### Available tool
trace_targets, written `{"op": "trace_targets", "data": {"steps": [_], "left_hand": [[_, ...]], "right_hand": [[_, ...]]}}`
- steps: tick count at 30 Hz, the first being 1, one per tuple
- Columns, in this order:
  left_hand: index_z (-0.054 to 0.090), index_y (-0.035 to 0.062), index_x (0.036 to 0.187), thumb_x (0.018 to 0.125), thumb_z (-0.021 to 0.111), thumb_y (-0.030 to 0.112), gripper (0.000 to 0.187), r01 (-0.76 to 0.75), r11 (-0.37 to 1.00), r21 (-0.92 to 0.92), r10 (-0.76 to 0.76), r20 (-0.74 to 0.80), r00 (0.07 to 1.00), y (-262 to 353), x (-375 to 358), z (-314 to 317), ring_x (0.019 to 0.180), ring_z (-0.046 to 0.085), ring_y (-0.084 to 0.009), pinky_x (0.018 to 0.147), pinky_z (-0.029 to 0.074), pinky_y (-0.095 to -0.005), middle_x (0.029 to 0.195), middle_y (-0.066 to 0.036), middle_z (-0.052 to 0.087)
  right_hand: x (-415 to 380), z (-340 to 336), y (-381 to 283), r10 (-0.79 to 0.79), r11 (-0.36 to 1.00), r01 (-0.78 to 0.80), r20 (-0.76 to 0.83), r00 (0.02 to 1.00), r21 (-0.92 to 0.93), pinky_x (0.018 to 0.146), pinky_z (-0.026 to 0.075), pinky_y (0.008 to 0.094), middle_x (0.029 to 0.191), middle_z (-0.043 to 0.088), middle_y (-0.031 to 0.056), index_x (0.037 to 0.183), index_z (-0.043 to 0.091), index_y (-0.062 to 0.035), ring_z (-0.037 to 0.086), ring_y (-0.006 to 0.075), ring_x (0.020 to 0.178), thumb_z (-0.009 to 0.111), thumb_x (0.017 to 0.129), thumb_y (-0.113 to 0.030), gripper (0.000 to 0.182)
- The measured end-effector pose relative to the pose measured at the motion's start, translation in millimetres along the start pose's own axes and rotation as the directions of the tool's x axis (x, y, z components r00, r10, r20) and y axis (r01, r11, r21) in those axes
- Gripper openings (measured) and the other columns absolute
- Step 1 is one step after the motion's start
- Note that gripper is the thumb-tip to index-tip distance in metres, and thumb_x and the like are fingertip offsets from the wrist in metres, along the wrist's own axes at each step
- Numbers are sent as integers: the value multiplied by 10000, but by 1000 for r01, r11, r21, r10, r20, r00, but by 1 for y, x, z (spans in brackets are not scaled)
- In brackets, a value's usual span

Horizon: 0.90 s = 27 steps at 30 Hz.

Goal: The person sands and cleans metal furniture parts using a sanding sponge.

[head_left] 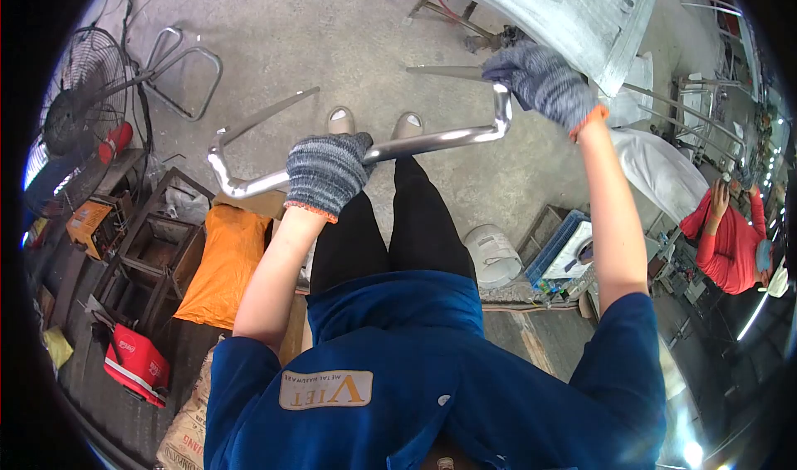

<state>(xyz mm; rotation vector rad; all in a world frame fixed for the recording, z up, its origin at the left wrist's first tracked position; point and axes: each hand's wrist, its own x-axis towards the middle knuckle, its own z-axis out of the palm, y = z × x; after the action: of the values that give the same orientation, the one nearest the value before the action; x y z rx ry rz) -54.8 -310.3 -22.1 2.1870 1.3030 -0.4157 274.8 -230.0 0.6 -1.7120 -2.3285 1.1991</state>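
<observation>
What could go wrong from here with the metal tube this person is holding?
The shiny bent tube could twist in the left hand, which grips its long middle section. If dropped, it might hit the shoes below. By the right hand, its bend appears close to the pale sheeting and might snag it.

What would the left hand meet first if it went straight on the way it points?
Probably nothing: the left hand, closed on the bent tube, lines up with the left shoe, but that stands on the floor, seemingly well below. Depth is unclear.
</observation>
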Motion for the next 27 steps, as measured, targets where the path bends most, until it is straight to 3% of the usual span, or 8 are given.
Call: {"op": "trace_targets", "data": {"steps": [1, 3, 5, 7, 10, 13, 16, 27], "left_hand": [[694, 191, 879, 835, 626, 333, 164, 10, 1000, -6, -10, 6, 1000, 1, -2, 2, 658, 690, -280, 582, 527, -443, 690, -95, 678], [694, 191, 869, 842, 616, 328, 160, 19, 1000, -12, -18, 12, 1000, 4, -2, 3, 655, 690, -281, 584, 528, -443, 683, -96, 675], [692, 191, 860, 855, 598, 323, 163, 35, 999, -15, -35, 29, 999, 6, -4, 1, 652, 689, -292, 588, 529, -451, 705, -106, 681], [695, 192, 872, 855, 599, 322, 163, 55, 998, -10, -54, 44, 998, 5, -1, -3, 672, 692, -297, 602, 534, -453, 724, -108, 686], [703, 195, 900, 858, 600, 322, 168, 63, 998, -11, -62, 46, 997, 3, 4, -8, 715, 696, -307, 635, 542, -455, 755, -107, 693], [711, 194, 960, 866, 606, 328, 194, 77, 997, 1, -76, 137, 988, 5, 8, -23, 816, 698, -304, 710, 550, -443, 845, -105, 697], [703, 179, 1008, 870, 614, 330, 223, 99, 995, 10, -99, 200, 975, 6, 11, -34, 902, 691, -282, 772, 547, -432, 999, -110, 670], [706, 177, 1007, 848, 628, 330, 234, 61, 998, -19, -58, 133, 989, 1, 14, -31, 858, 694, -302, 758, 543, -434, 909, -107, 710]], "right_hand": [[13, -3, 5, 130, 977, -161, 211, 969, 139, 813, 534, 302, 991, 727, 73, 1049, 724, -74, 675, 193, 877, 618, 882, -66, 198], [33, -4, 23, -26, 999, 18, 258, 966, 32, 719, 573, 318, 886, 727, 75, 1050, 728, -104, 679, 185, 703, 635, 892, -187, 201], [45, -5, 26, 109, 974, -190, 482, 870, 124, 640, 570, 303, 858, 718, 64, 1070, 723, -96, 665, 142, 681, 605, 912, -174, 212], [40, -3, 22, 103, 976, -179, 470, 877, 121, 605, 564, 290, 860, 715, 53, 1091, 718, -105, 656, 128, 669, 576, 925, -157, 225], [11, -5, 9, -15, 1000, 17, 98, 995, -18, 742, 578, 318, 944, 732, 53, 1057, 739, -135, 688, 202, 765, 623, 894, -98, 204], [-14, 13, -1, -119, 990, 97, -224, 967, -105, 838, 558, 338, 988, 730, 49, 1040, 745, -145, 688, 240, 888, 639, 871, -80, 210], [-30, 28, -1, -65, 994, 36, -285, 956, -107, 868, 546, 342, 1048, 721, 46, 1102, 716, -131, 677, 243, 955, 618, 883, -60, 250], [-71, 59, -12, -75, 995, 35, -456, 887, -95, 876, 552, 315, 1125, 696, 49, 1152, 706, -115, 664, 213, 946, 667, 805, 57, 390]]}}
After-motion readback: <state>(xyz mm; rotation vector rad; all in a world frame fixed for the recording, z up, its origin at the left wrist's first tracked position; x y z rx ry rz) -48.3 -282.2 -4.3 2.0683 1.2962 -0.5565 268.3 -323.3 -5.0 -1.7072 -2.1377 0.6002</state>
